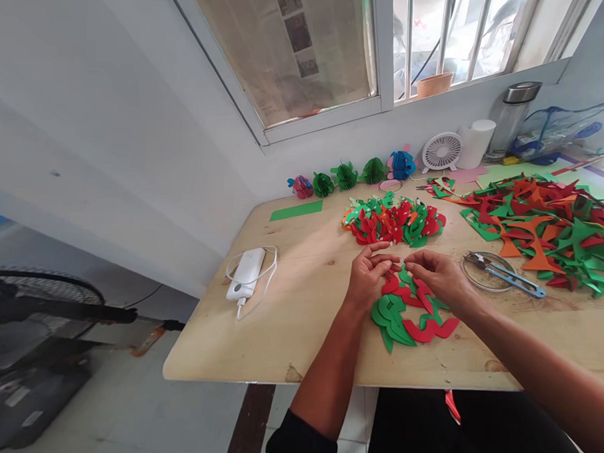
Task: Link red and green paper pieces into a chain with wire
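My left hand (368, 276) is over the wooden table, its thumb and fingers drawn together near a tiny whitish piece (401, 261). Facing it, my right hand (437, 274) pinches at the same small piece, which is too small to make out clearly. Just below both hands lie loose red cutouts (424, 330) and green leaf-shaped cutouts (394, 319). Behind the fingers sits a heap of red, green and orange cutouts (390, 220) with white bits on them.
A large pile of paper scraps (547, 227) covers the right side. Blue-handled snips (514, 279) rest on a round dish (484, 282). A white power bank (246, 273) with a cable lies left. Folded paper figures (345, 175), a small fan (442, 151) and a bottle (511, 122) stand along the wall.
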The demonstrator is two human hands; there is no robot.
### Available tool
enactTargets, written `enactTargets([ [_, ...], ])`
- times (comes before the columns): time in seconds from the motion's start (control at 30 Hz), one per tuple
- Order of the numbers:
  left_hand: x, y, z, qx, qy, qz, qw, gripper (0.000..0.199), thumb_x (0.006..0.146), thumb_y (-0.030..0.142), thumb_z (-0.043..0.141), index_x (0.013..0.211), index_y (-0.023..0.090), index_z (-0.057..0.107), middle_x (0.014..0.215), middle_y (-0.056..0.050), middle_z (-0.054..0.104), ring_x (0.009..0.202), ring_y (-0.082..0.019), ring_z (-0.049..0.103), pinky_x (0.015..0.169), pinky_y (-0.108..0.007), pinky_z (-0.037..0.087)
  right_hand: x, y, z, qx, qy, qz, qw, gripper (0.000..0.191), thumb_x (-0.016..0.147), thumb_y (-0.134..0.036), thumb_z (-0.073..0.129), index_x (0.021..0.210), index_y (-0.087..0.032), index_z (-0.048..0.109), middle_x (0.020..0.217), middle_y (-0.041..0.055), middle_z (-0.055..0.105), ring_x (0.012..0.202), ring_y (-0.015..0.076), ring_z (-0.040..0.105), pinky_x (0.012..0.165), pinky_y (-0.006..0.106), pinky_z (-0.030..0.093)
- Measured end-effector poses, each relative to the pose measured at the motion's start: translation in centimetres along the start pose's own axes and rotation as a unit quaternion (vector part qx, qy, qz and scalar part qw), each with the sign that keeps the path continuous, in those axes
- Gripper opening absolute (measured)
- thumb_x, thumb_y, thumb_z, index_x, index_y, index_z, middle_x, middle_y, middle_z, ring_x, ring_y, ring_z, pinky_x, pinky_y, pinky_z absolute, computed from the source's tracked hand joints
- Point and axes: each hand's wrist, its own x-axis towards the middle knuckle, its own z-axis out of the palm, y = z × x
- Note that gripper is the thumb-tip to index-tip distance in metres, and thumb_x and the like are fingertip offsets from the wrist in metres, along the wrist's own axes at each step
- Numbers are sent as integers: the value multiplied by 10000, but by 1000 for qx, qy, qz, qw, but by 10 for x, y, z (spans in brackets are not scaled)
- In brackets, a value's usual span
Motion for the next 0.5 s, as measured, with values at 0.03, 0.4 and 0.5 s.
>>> enactTargets([
  [0.03,0,0,0,-1,0,1,1000,352,657,191,632,1003,161,571,775,-66,700,629,-152,648,589,-261,474,0,0,1,5,6,1,1000,268,699,-417,630,795,-167,636,659,-1,614,552,114,497,487,244,368],
  [0.4,-5,6,3,15,-7,-5,1000,360,671,162,600,1029,148,563,844,-71,712,672,-144,649,628,-253,473,-2,-9,9,80,35,38,995,358,627,-501,681,673,-166,561,547,-36,518,474,77,409,422,218,293],
  [0.5,-6,6,4,31,-3,6,1000,336,696,164,580,1032,149,562,776,-56,706,661,-142,643,631,-251,473,-6,-14,11,82,30,40,995,373,624,-517,681,660,-171,547,525,-48,479,461,71,381,415,216,279],
])
